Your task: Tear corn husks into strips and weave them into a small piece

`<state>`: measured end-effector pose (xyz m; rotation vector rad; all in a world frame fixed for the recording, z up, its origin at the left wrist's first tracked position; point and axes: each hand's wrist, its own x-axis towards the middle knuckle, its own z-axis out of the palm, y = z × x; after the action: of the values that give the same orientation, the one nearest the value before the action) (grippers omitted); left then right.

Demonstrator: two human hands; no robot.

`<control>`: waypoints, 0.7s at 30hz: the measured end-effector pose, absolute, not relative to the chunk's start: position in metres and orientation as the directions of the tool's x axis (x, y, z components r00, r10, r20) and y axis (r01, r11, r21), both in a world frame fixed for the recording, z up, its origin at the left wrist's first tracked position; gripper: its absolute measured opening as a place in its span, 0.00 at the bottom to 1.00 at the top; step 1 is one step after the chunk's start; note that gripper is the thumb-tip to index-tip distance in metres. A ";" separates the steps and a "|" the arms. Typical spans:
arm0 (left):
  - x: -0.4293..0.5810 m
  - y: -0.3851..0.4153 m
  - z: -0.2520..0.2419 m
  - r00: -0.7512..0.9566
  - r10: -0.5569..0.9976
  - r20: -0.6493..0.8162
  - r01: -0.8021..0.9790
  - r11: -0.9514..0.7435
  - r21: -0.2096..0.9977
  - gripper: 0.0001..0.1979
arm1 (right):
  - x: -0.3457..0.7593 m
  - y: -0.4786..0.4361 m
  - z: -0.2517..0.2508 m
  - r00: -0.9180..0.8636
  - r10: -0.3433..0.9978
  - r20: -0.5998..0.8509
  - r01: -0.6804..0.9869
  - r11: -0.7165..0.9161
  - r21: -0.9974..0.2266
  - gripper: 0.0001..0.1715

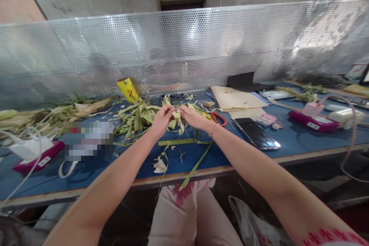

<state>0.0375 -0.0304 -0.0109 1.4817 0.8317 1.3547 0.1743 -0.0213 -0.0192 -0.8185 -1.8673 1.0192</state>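
Note:
Both hands meet over the middle of the blue table (184, 163). My left hand (163, 117) pinches one side of a crumpled pale green leaf piece (178, 121), and my right hand (188, 115) grips its other side. The leaf's lower end hangs between the hands. Left of my left hand lies a heap of green leaf scraps (138, 117). Under my wrists are a cut green stalk (180, 142) and a long narrow leaf (197, 165) that reaches over the front edge. Red-handled scissors (218, 119) lie partly hidden behind my right wrist.
A perforated metal screen (198, 46) closes off the back. A yellow can (128, 89) stands tilted at its foot. To the right are brown paper (238, 98), a phone (256, 133) and a purple power strip (314, 120). Another purple strip (39, 157) with cables lies left.

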 end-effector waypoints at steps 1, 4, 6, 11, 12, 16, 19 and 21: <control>0.038 -0.031 -0.011 0.149 0.924 0.352 -0.095 -0.340 0.935 0.09 | 0.175 -0.022 -0.019 -0.430 0.829 0.358 0.147 0.456 -0.878 0.10; 0.037 -0.028 -0.011 0.109 0.924 0.365 -0.067 -0.360 0.931 0.09 | 0.177 -0.022 -0.017 -0.423 0.838 0.345 0.195 0.456 -0.868 0.11; 0.036 -0.025 -0.013 0.083 0.918 0.388 -0.058 -0.384 0.921 0.10 | 0.180 -0.023 -0.015 -0.427 0.832 0.355 0.272 0.493 -0.827 0.10; 0.032 -0.019 -0.017 0.028 0.915 0.403 -0.035 -0.402 0.915 0.10 | 0.187 -0.024 -0.011 -0.450 0.763 0.463 0.519 0.646 -0.560 0.08; 0.032 -0.018 -0.017 0.024 0.919 0.393 -0.037 -0.392 0.919 0.09 | 0.189 -0.025 -0.011 -0.472 0.745 0.472 0.548 0.667 -0.505 0.08; 0.032 -0.016 -0.017 0.008 0.929 0.370 -0.048 -0.369 0.928 0.08 | 0.194 -0.027 -0.008 -0.581 0.698 0.418 0.591 0.715 -0.373 0.08; 0.032 -0.016 -0.017 -0.004 0.932 0.362 -0.046 -0.362 0.931 0.07 | 0.195 -0.030 -0.005 -0.627 0.717 0.305 0.617 0.696 -0.367 0.09; 0.032 -0.017 -0.017 -0.005 0.938 0.348 -0.044 -0.348 0.937 0.07 | 0.195 -0.032 -0.004 -0.655 0.714 0.248 0.618 0.695 -0.368 0.10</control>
<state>0.0320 -0.0172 -0.0167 1.4321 0.9846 1.4836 0.1953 -0.0319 -0.0045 -1.0393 -2.5324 0.3548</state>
